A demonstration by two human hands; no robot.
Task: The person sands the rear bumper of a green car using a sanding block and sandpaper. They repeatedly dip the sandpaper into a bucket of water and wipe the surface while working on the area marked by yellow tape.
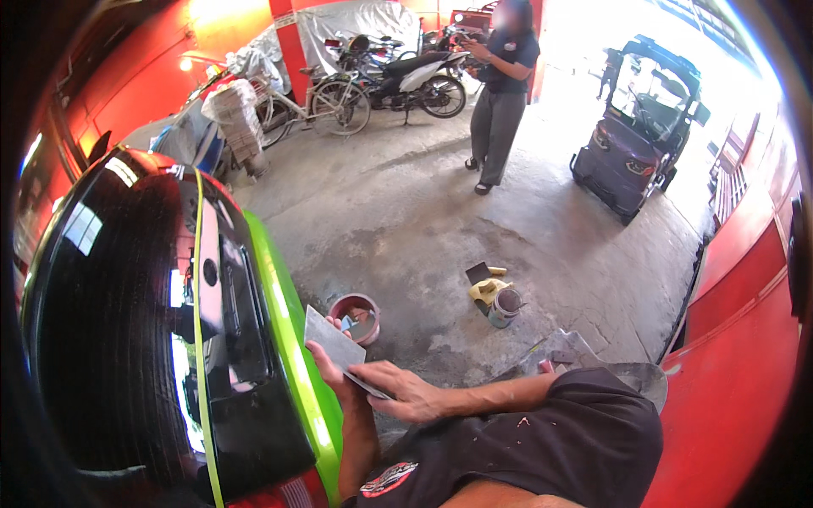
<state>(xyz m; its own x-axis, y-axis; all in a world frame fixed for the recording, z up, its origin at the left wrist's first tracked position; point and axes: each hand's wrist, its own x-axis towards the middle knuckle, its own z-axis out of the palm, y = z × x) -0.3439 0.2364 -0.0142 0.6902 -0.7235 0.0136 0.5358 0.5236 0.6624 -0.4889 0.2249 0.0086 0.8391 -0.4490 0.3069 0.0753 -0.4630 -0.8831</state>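
Observation:
My left hand point(329, 362) is closed on a flat grey rectangular plate point(326, 332), thumb on the near side and fingertips showing past its far edge. My right hand point(408, 394) reaches across, its fingers against the plate's lower end. Between its fingers and thumb runs a thin flat edge; I cannot tell whether this is a separate spreader or the plate itself. Just left of my hands stands a car's rear with a bright green bumper point(292, 339) and dark rear window point(106, 322). A yellow strip point(201, 339) runs down the car's back.
A reddish bucket point(375, 328) with liquid stands beyond the plate. On the concrete floor lie a yellow cloth point(484, 292), a dark square sheet point(478, 272) and a tin can point(504, 310). Farther off are a person point(501, 93), a motorcycle point(423, 80), a bicycle point(326, 106) and a dark three-wheeler point(631, 148).

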